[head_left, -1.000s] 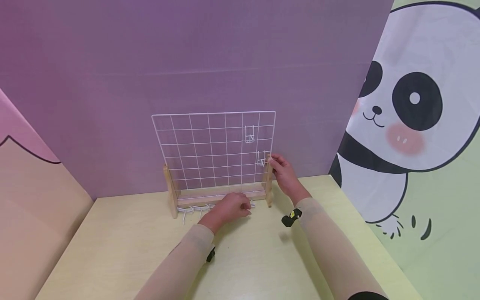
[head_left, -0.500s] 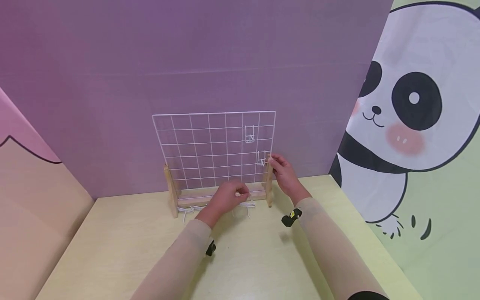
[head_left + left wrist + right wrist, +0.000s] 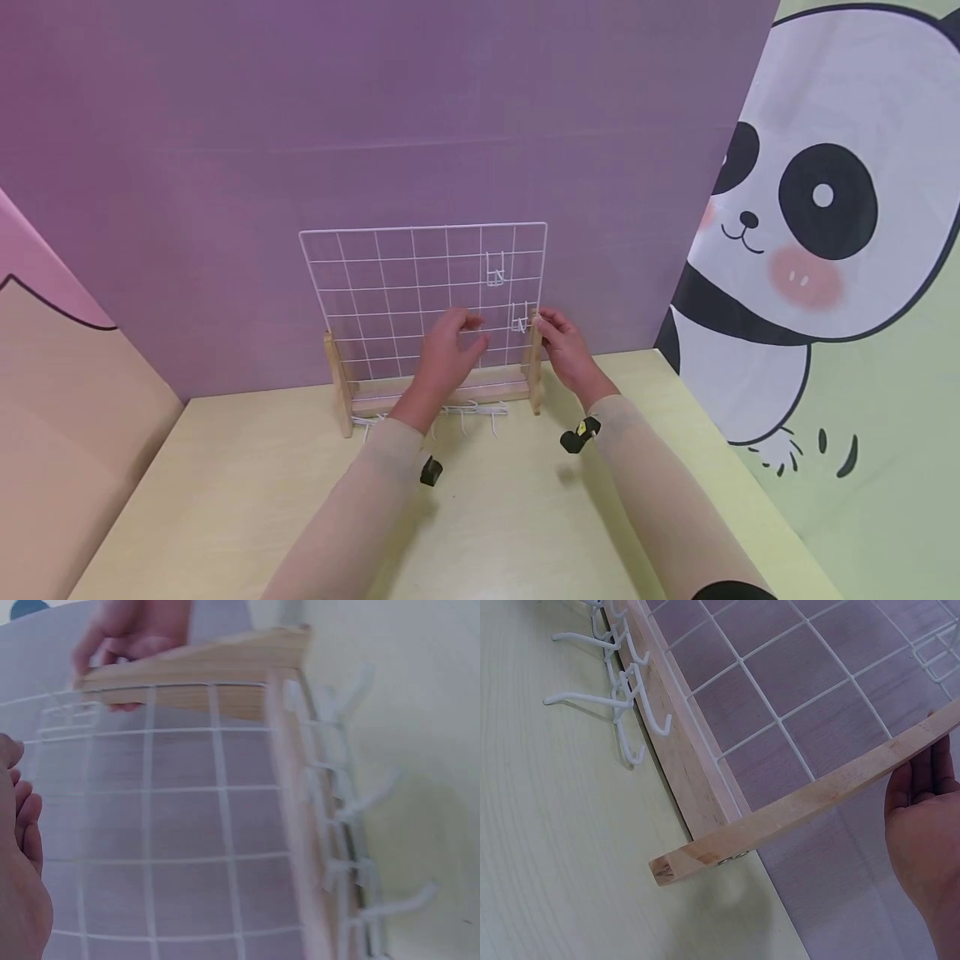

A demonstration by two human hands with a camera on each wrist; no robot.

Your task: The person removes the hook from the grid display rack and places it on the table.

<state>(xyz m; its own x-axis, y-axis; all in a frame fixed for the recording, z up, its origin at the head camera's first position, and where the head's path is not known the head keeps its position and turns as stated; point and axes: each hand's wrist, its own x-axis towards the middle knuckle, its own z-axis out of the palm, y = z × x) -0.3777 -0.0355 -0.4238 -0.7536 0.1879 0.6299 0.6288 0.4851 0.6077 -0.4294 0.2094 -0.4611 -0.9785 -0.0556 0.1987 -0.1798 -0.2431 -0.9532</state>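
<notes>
A white wire grid panel (image 3: 420,287) stands in a wooden stand (image 3: 341,387) at the back of the table. My left hand (image 3: 447,354) is in front of the panel's lower middle, its thumb and forefinger apart in a C shape with no thing visible between them. My right hand (image 3: 567,354) grips the top of the stand's right upright (image 3: 817,795), fingers behind it in the right wrist view. One white hook (image 3: 495,271) hangs high on the panel's right side, another hook (image 3: 519,319) lower, near the right fingertips. Several loose white hooks (image 3: 472,409) lie along the stand's front foot.
The pale wooden table (image 3: 495,517) reaches back to a purple wall (image 3: 420,125). At the right is a wall with a panda drawing (image 3: 832,192). A pink and peach panel (image 3: 67,400) borders the left side.
My left hand has risen from the loose hooks to in front of the grid, its thumb and forefinger parting. My right hand keeps its grip on the upright. The view has shifted slightly.
</notes>
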